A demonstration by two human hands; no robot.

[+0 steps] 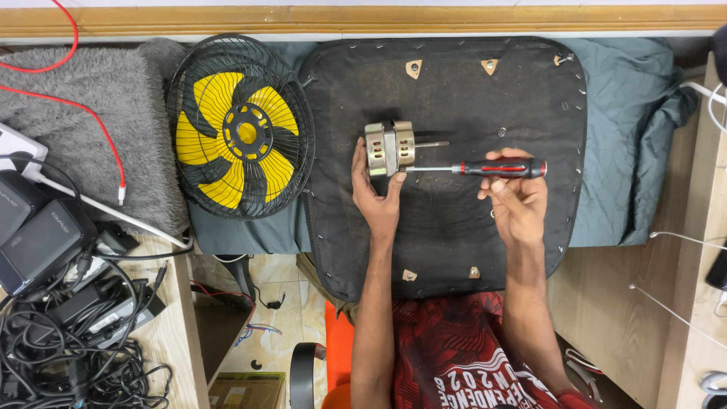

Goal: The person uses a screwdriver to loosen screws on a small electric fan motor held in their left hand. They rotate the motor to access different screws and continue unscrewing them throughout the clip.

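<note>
While the person sits at the bench, a big black seat pad (pixel 454 227) lies upside down in front of them, on a grey-green cloth (pixel 628 136) that covers the work surface. Left of the pad rests a round black wire fan guard (pixel 198 59) with yellow blades (pixel 208 95) inside, and its edge touches the pad. Further left there is a grey fluffy blanket (pixel 91 113) with a red cable (pixel 91 113) across it, and below it a pile of black adapters and cords (pixel 68 303). On the upper middle of the pad stands a small metal fan motor (pixel 388 148), its thin shaft pointing to the right. The left hand (pixel 376 193) holds the motor from below, thumb and fingers closed around its body. The right hand (pixel 515 195) is closed on the red and black handle of a screwdriver (pixel 485 168), fingers wrapped under it. The screwdriver lies almost level, and its tip meets the lower right side of the motor, just beside the left thumb.
</note>
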